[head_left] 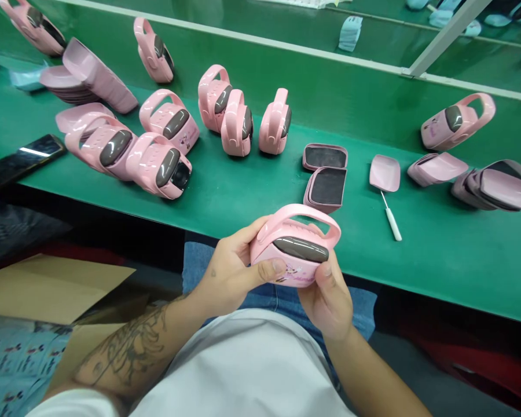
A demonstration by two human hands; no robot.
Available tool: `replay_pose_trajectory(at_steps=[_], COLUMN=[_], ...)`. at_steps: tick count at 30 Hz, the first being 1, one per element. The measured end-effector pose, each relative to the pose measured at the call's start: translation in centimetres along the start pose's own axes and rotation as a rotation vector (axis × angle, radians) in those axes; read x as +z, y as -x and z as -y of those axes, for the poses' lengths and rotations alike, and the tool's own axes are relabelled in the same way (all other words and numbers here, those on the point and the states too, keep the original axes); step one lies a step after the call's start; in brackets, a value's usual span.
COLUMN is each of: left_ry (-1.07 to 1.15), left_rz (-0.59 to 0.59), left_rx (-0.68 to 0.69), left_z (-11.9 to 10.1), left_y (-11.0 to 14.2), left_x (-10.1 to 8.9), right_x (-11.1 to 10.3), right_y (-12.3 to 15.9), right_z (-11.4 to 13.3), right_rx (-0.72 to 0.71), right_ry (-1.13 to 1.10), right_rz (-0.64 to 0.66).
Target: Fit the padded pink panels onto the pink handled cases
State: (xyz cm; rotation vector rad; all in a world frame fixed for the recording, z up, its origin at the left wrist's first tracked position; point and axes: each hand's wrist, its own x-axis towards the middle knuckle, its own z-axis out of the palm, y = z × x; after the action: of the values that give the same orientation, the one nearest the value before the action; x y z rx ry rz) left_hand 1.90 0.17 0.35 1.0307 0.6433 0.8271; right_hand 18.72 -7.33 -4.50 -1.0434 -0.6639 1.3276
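Observation:
A pink plastic case with a carry handle and a dark glossy window [301, 249] is held between my two hands, above my lap at the bench's front edge. My left hand [238, 266] grips its left end, the thumb lying across the printed front. Around the right end close the fingers of my right hand [330, 289], thumb on the lower corner. What lies behind the case is hidden. Just beyond it on the bench stand pink-rimmed pieces with dark faces [327, 186]. A white-handled screwdriver [391, 223] lies to the right, its tip by a pink shell piece [384, 172].
Several similar pink cases [238, 124] stand on the green bench [226, 200], mostly left of centre. Stacked pink shells [98, 75] sit at the back left, more pink pieces [499, 185] at the right. A phone [24, 159] lies left. Below is an opened carton [52, 286].

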Motion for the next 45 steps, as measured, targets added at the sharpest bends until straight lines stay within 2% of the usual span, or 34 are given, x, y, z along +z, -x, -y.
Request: replay_pose_trajectory(at_steps=[5, 8, 13, 16, 18, 22, 24, 27, 30, 32, 34, 40, 45], left_ry=[0.035, -0.016, -0.122, -0.128, -0.122, -0.163, -0.171, -0.156, -0.129, -0.153, -0.144, 0.046, 0.041], left_rz=[0.057, 0.086, 0.081, 0.063, 0.032, -0.098, -0.134, -0.151, -0.067, -0.031, -0.079, -0.404, -0.452], left_rx=[-0.036, -0.031, 0.024, 0.009, -0.018, -0.037, -0.034, -0.009, 0.069, 0.111, 0.128, 0.075, 0.118], left_z=[-0.6, -0.9, -0.8, -0.5, -0.2, 0.4, 0.6, 0.6, 0.5, 0.6, 1.0, 2.1, 2.0], left_y=[-0.1, -0.2, 0.0, 0.1, 0.3, 1.0, 1.2, 1.0, 0.2, -0.7, -1.8, -4.2, -4.6], left_x=[-0.3, -0.5, -0.6, -0.5, -0.6, -0.6, -0.6, -0.7, -1.4, -2.0, -2.4, -1.9, -1.9], right_x=[-0.5, -0.4, -0.5, -0.7, -0.8, -0.7, -0.7, -0.9, -0.8, -0.4, 0.2, 1.7, 2.1], right_y=[-0.2, 0.0, 0.4, 0.4, 0.3, 0.1, 0.0, 0.0, 0.0, 0.0, -0.2, -0.6, -0.8], right_z=[0.5, 0.9, 1.0, 0.6, 0.1, -0.9, -0.8, -0.1, 0.6, 0.8, 0.7, 0.2, 0.1], right_rx=[-0.063, -0.102, -0.133, -0.133, -0.113, 0.010, 0.042, -0.002, -0.087, -0.135, -0.154, -0.150, -0.246], right_ry=[0.068, 0.142, 0.180, 0.170, 0.165, 0.063, 0.021, 0.069, 0.203, 0.245, 0.254, 0.273, 0.311], right_rz=[0.070, 0.101, 0.118, 0.147, 0.116, -0.062, -0.086, -0.007, 0.119, 0.111, 0.047, -0.045, -0.082])
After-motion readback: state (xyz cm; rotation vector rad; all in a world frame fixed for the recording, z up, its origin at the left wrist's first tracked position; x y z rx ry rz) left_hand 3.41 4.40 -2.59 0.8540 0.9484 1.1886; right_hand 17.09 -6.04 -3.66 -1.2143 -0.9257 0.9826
